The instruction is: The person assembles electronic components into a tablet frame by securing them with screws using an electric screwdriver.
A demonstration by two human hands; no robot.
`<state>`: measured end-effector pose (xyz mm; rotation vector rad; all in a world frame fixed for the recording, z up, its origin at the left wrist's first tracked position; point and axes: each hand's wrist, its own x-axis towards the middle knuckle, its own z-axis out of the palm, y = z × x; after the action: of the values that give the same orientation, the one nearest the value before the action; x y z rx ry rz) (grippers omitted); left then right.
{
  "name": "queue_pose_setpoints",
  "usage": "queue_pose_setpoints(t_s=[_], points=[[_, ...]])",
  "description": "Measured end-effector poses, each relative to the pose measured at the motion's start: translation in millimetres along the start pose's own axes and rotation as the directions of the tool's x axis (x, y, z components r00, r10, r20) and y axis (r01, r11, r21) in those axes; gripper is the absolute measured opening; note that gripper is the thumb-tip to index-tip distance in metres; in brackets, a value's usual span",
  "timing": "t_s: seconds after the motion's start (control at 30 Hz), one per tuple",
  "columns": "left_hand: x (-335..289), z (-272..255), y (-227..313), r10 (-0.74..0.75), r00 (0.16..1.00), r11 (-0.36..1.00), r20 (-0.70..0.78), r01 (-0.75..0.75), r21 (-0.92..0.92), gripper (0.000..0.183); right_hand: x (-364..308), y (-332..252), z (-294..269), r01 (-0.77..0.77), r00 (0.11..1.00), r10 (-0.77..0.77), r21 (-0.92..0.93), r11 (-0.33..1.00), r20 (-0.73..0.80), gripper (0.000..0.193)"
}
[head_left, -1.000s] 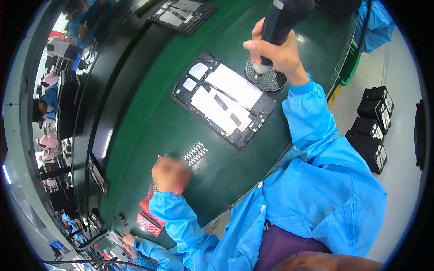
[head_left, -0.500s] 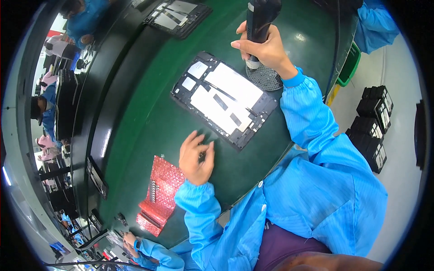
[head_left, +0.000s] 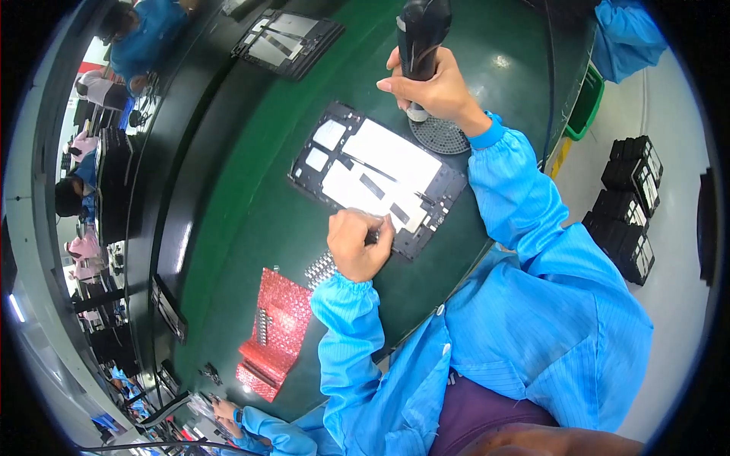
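Observation:
An opened tablet point(head_left: 403, 163) with white battery panels and dark strips lies on the green bench in front of me. My left hand point(head_left: 359, 245) is at its near edge, fingers curled and thumb pressed in; whatever they pinch is hidden. Beside that wrist lies a row of small metal parts point(head_left: 321, 267). My right hand point(head_left: 435, 90) is wrapped round a black electric screwdriver point(head_left: 423, 38), held upright beyond the tablet's right side. The driver's pale lower end is over a round perforated screw plate point(head_left: 442, 135).
Red bubble wrap point(head_left: 280, 319) with a strip of metal parts lies at the left. Another opened tablet point(head_left: 289, 42) is at the far left. A green bin point(head_left: 585, 106) and stacked black devices point(head_left: 625, 228) stand on the right. A co-worker's hand point(head_left: 226, 410) shows at lower left.
My left hand has moved right and up to the tablet's near edge, and its fingers have closed. My right hand and the screwdriver have shifted slightly left. The metal row beside my left wrist is uncovered.

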<state>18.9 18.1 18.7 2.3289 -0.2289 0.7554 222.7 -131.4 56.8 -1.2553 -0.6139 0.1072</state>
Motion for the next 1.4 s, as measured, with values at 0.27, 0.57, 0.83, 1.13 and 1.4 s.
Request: queue_pose_setpoints(t_s=[0.27,0.57,0.83,1.13,1.4], points=[[-15.8,-33.8,3.1,-0.818,0.566,0.549,-0.105,0.712,-0.437,0.014,-8.4,-14.4,-0.9,0.08,0.991,-0.089,-0.085,0.993,-0.101,0.027],[-18.7,-31.4,-19.5,-0.829,0.555,0.4,0.067,0.672,-0.623,0.013,-7.1,0.9,-6.1,0.192,0.979,-0.194,-0.038,0.981,-0.057,0.028],[-9.1,-22.8,-34.7,-0.856,0.516,0.435,0.039,0.759,-0.484,0.014,-6.4,-4.6,-3.5,0.212,0.976,-0.212,-0.006,0.977,-0.043,0.024],[0.7,-34.2,-44.4,-0.803,0.578,0.459,0.147,0.756,-0.467,0.017,-21.6,-29.6,30.6,0.276,0.958,-0.283,0.117,0.954,0.045,0.025],[3.7,-40.0,-61.9,-0.681,0.732,0.71,-0.026,0.65,-0.271,0.076,-30.3,-46.2,105.1,0.125,0.925,-0.157,0.113,0.986,0.347,0.031]])
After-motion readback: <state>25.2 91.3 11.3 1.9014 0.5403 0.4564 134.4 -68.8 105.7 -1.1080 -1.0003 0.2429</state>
